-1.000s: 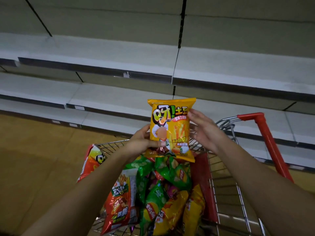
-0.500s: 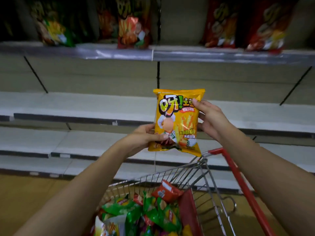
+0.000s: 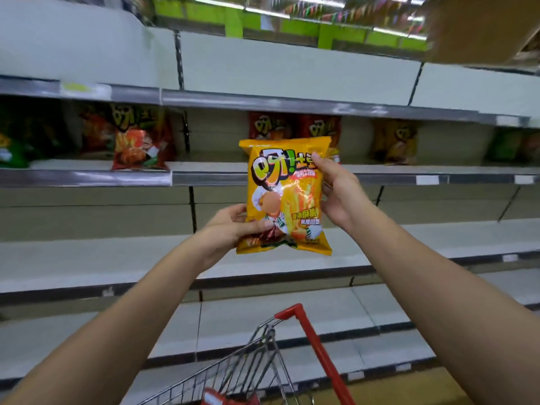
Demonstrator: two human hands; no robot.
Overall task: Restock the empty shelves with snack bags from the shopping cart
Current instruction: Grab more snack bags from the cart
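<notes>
A yellow snack bag (image 3: 285,197) is held upright in front of the shelves, about level with the stocked shelf (image 3: 204,178). My left hand (image 3: 230,229) grips its lower left corner, thumb across the front. My right hand (image 3: 336,191) holds its right edge, fingers curled over the upper right side. The shopping cart (image 3: 260,366) with its red handle sits low in the middle; only a scrap of a red bag shows in it at the frame's bottom.
Red bags (image 3: 140,141), two more red ones (image 3: 295,127), a yellow bag (image 3: 394,144) and green bags (image 3: 11,153) stand on the stocked shelf. Bare white shelves (image 3: 117,264) run below it. A brown cardboard box (image 3: 479,27) sits top right.
Both hands have lifted the yellow bag from over the cart up to the stocked shelf's level. The view tilted upward, so the cart has dropped to the bottom of the frame.
</notes>
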